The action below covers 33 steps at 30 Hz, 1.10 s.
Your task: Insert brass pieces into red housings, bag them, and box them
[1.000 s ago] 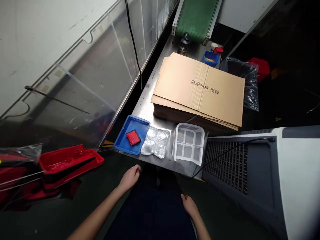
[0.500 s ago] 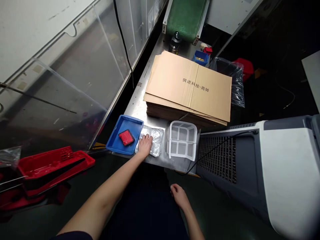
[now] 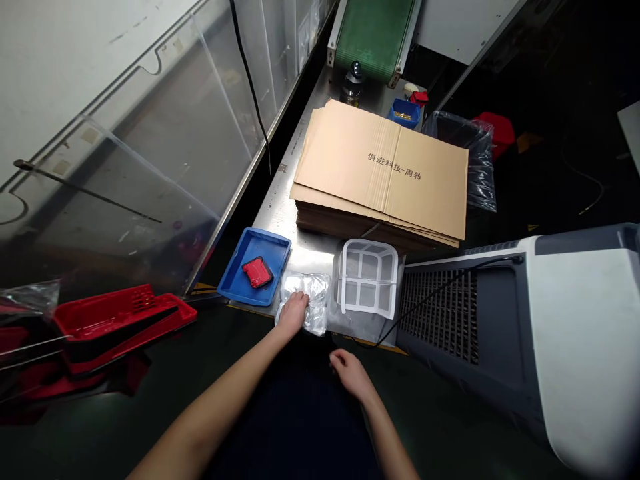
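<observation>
Under my left hand (image 3: 294, 312) lies a flat pile of clear plastic bags (image 3: 316, 287) at the bench's near edge. The fingers are bent and pressed together on the pile's left side, gripping it; the fingertips are partly hidden. My right hand (image 3: 351, 373) is in the air in front of my body, below the bench edge. Its fingers are curled closed and nothing shows in them. To the left of the bags, a blue tray (image 3: 241, 290) holds a red and black case (image 3: 257, 272). A white-framed mesh basket (image 3: 370, 310) stands to their right.
Behind the basket rises a stack of flat cardboard (image 3: 340, 147). Farther back are a bottle (image 3: 353, 83), a small blue bin (image 3: 407, 109) and a green conveyor (image 3: 375, 37). Red plastic trays (image 3: 117, 317) are at the left; a large grey-white machine (image 3: 585, 333) stands right.
My left hand and the plastic bags have shifted toward me, to the bench edge. My right hand has risen slightly and come closer to the left hand.
</observation>
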Motion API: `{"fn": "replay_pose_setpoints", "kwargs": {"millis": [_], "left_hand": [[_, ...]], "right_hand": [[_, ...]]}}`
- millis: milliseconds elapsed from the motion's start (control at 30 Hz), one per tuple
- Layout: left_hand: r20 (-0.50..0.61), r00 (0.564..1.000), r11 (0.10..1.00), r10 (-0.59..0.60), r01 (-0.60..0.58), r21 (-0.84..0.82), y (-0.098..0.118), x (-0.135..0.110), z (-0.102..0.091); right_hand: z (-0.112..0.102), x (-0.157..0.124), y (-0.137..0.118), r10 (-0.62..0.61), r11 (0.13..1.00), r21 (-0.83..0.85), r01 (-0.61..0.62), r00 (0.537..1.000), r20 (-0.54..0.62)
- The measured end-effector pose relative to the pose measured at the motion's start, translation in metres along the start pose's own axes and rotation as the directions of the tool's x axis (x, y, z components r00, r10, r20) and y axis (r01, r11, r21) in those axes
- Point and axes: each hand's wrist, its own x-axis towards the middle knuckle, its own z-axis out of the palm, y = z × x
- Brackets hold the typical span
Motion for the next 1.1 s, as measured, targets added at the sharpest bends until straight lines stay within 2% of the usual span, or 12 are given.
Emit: {"fn": "replay_pose_setpoints", "kwargs": {"millis": [67,167,267,333,433,533,667,767,833,900,967,1100], "left_hand": [[-0.027,0.999,0.998,-0.019,0.017,-0.069,-0.001,-0.011,0.008],[-0.053,0.998,0.978,-0.041,0.029,-0.206,-0.004,-0.019,0.014],[-0.071,0.993,0.927,-0.096,0.063,-0.37,-0.007,-0.032,0.017],[-0.083,0.977,0.866,-0.195,0.132,-0.481,-0.006,-0.051,0.023],[-0.044,0.902,0.703,-0.43,0.304,-0.643,-0.002,-0.083,0.042],[0.116,0.786,0.429,-0.608,0.448,-0.784,-0.004,-0.099,0.062],[0.293,0.706,0.109,-0.644,0.464,-0.879,-0.02,-0.093,0.072],[0.328,0.678,0.021,-0.658,0.452,-0.892,-0.034,-0.086,0.068],[0.329,0.686,0.035,-0.649,0.459,-0.888,-0.04,-0.085,0.065],[0.313,0.715,0.104,-0.624,0.474,-0.874,-0.043,-0.086,0.061],[0.282,0.753,0.219,-0.594,0.489,-0.844,-0.042,-0.089,0.055],[0.189,0.825,0.527,-0.532,0.497,-0.689,-0.036,-0.083,0.034]], "right_hand": [[-0.005,0.017,-0.037,-0.093,0.996,0.0,0.093,0.995,-0.047],[-0.012,0.058,-0.093,-0.166,0.985,-0.077,0.153,0.965,-0.203],[-0.02,0.106,-0.131,-0.14,0.981,-0.173,0.089,0.939,-0.315],[-0.023,0.134,-0.143,-0.091,0.975,-0.224,0.016,0.94,-0.33],[-0.022,0.16,-0.145,-0.057,0.956,-0.294,-0.021,0.965,-0.255],[-0.014,0.167,-0.136,-0.057,0.937,-0.351,-0.006,0.984,-0.168],[0.001,0.156,-0.119,0.05,0.917,-0.382,-0.114,0.983,-0.175],[0.014,0.138,-0.102,0.167,0.903,-0.362,-0.231,0.966,-0.198],[0.024,0.125,-0.087,0.231,0.9,-0.327,-0.288,0.951,-0.203],[0.032,0.112,-0.068,0.283,0.903,-0.273,-0.331,0.938,-0.2],[0.037,0.101,-0.048,0.327,0.911,-0.199,-0.36,0.927,-0.182],[0.039,0.086,-0.009,0.382,0.924,0.018,-0.382,0.921,-0.074]]}}
